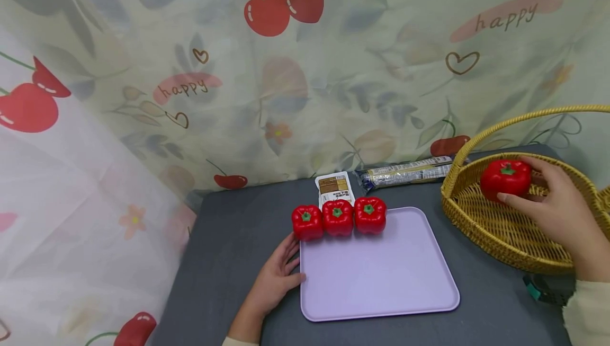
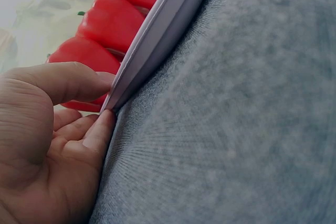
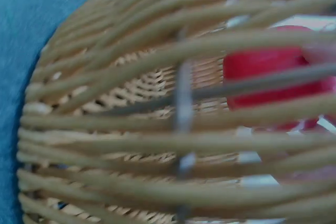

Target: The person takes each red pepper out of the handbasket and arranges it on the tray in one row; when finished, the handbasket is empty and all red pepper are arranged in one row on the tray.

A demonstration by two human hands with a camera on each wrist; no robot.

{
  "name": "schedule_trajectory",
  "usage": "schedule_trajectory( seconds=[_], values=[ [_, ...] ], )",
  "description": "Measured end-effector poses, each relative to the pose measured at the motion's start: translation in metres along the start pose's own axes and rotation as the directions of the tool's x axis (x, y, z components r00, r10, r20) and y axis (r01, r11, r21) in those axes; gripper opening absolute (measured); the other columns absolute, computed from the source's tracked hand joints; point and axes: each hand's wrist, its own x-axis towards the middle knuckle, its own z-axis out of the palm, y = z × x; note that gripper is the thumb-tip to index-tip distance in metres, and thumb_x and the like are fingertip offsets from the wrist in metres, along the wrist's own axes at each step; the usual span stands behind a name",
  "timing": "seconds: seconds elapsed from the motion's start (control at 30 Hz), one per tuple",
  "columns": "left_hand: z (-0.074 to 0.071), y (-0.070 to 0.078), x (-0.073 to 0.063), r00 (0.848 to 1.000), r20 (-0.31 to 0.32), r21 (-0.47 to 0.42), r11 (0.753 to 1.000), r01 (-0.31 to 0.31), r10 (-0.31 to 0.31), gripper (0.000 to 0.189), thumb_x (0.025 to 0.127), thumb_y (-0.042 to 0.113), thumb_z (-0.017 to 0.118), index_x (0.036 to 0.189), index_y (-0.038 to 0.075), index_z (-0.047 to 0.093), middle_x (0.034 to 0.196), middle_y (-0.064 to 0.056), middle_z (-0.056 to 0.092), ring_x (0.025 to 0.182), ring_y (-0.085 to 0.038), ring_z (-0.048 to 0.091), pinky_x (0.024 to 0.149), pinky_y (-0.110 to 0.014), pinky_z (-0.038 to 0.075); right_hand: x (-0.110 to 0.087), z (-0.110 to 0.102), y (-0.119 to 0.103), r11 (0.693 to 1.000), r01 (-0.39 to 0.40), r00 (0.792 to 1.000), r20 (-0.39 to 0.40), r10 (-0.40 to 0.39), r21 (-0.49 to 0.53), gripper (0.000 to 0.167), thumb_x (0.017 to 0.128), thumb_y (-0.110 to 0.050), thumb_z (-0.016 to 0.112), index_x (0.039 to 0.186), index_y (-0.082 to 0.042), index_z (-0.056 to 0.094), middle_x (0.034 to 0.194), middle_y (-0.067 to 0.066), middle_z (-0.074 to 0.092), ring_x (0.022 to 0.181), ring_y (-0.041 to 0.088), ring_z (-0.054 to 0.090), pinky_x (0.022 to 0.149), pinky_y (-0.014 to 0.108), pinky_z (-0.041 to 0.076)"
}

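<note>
Over the inside of the wicker basket (image 1: 505, 258), my right hand (image 1: 557, 203) grips a red bell pepper (image 1: 505, 179) with a green stem. The right wrist view catches that pepper blurred, through the basket's woven strands (image 3: 131, 135). My left hand (image 1: 271, 277) is at the left edge of a pale purple tray (image 1: 376, 277). The left wrist view shows its thumb on the tray's rim and fingertips just below it. A row of three more red bell peppers (image 1: 338, 219) lines the tray's back edge, the leftmost close to my left fingertips.
Behind the tray lie a white printed pouch (image 1: 335, 187) and long shiny packets (image 1: 405, 172). A dark device with a teal part (image 1: 545, 290) sits in front of the basket. The basket's tall handle (image 1: 514, 123) arches over it. A printed curtain (image 1: 333, 97) hangs behind the grey table (image 1: 229, 240).
</note>
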Motion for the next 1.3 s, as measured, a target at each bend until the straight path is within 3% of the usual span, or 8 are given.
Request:
schedule_trajectory(
  seconds=[0.23, 0.53, 0.6, 0.77, 0.83, 1.03, 1.13, 1.3],
  values=[
    [0.000, 0.001, -0.001, 1.000, -0.005, 0.000, 1.000, 0.012, -0.012, 0.097, 0.090, -0.019, 0.072, 0.172, 0.001, 0.023, 0.174, -0.020, 0.030, 0.160, -0.035, 0.029, 0.121, -0.038, 0.037, -0.008, -0.003, -0.022, 0.995, 0.008, 1.000, 0.002, -0.009, 0.100, 0.090, 0.102, -0.002, 0.075, 0.170, 0.004, 0.017, 0.160, 0.043, 0.028, 0.126, 0.068, 0.040, 0.066, 0.000, 0.043],
    [0.001, 0.003, -0.001, 1.000, -0.013, -0.005, 1.000, 0.027, -0.027, 0.097, 0.090, -0.018, 0.073, 0.172, 0.002, 0.024, 0.174, -0.020, 0.030, 0.160, -0.034, 0.029, 0.121, -0.038, 0.037, -0.020, -0.002, -0.047, 0.984, 0.141, 0.989, 0.033, -0.145, 0.108, 0.099, 0.089, 0.015, 0.082, 0.169, 0.001, 0.026, 0.158, 0.035, 0.031, 0.131, 0.059, 0.036, 0.080, 0.000, 0.043],
    [0.001, 0.002, -0.001, 1.000, -0.013, -0.007, 1.000, 0.026, -0.026, 0.097, 0.090, -0.018, 0.072, 0.172, 0.002, 0.024, 0.174, -0.020, 0.030, 0.160, -0.035, 0.029, 0.121, -0.038, 0.037, -0.024, -0.001, -0.051, 0.979, 0.165, 0.984, 0.045, -0.171, 0.119, 0.101, 0.087, 0.015, 0.083, 0.169, -0.001, 0.028, 0.157, 0.033, 0.033, 0.133, 0.051, 0.038, 0.081, 0.000, 0.043],
    [0.000, 0.003, -0.001, 0.999, -0.014, -0.003, 0.999, 0.035, -0.036, 0.097, 0.090, -0.017, 0.073, 0.172, 0.002, 0.024, 0.174, -0.020, 0.030, 0.160, -0.035, 0.029, 0.121, -0.038, 0.037, -0.029, 0.006, -0.059, 0.954, 0.238, 0.963, 0.084, -0.256, 0.181, 0.100, 0.083, 0.015, 0.087, 0.166, -0.001, 0.034, 0.153, 0.025, 0.039, 0.128, 0.012, 0.041, 0.085, 0.003, 0.047],
    [0.000, 0.003, -0.001, 0.999, -0.014, -0.002, 0.999, 0.039, -0.039, 0.097, 0.091, -0.017, 0.073, 0.172, 0.002, 0.024, 0.174, -0.019, 0.030, 0.160, -0.035, 0.029, 0.121, -0.037, 0.038, -0.030, 0.013, -0.063, 0.945, 0.256, 0.954, 0.104, -0.281, 0.206, 0.100, 0.082, 0.013, 0.089, 0.165, -0.002, 0.036, 0.151, 0.022, 0.041, 0.126, 0.005, 0.041, 0.085, 0.005, 0.049],
    [-0.001, 0.002, 0.000, 0.999, -0.010, -0.007, 0.999, 0.040, -0.041, 0.097, 0.090, -0.017, 0.073, 0.172, 0.003, 0.024, 0.174, -0.019, 0.030, 0.160, -0.036, 0.029, 0.120, -0.037, 0.038, -0.032, 0.042, -0.074, 0.939, 0.260, 0.930, 0.202, -0.307, 0.226, 0.096, 0.083, 0.005, 0.092, 0.163, -0.001, 0.040, 0.150, 0.023, 0.045, 0.132, 0.035, 0.046, 0.085, 0.012, 0.054],
    [-0.001, 0.002, 0.000, 0.999, -0.008, -0.009, 0.999, 0.040, -0.040, 0.097, 0.090, -0.017, 0.073, 0.172, 0.002, 0.024, 0.174, -0.019, 0.029, 0.160, -0.036, 0.029, 0.121, -0.037, 0.038, -0.032, 0.058, -0.078, 0.948, 0.231, 0.919, 0.271, -0.286, 0.218, 0.094, 0.085, 0.001, 0.092, 0.162, 0.000, 0.040, 0.150, 0.025, 0.046, 0.130, 0.047, 0.050, 0.089, 0.029, 0.062],
    [-0.001, 0.002, 0.000, 0.999, -0.007, -0.010, 0.999, 0.047, -0.047, 0.098, 0.090, -0.017, 0.073, 0.172, 0.003, 0.024, 0.175, -0.018, 0.029, 0.160, -0.034, 0.028, 0.121, -0.037, 0.037, -0.030, 0.081, -0.078, 0.968, 0.182, 0.904, 0.357, -0.234, 0.173, 0.089, 0.088, -0.006, 0.091, 0.161, 0.001, 0.039, 0.150, 0.026, 0.047, 0.127, 0.048, 0.058, 0.094, 0.057, 0.060]
  ],
)
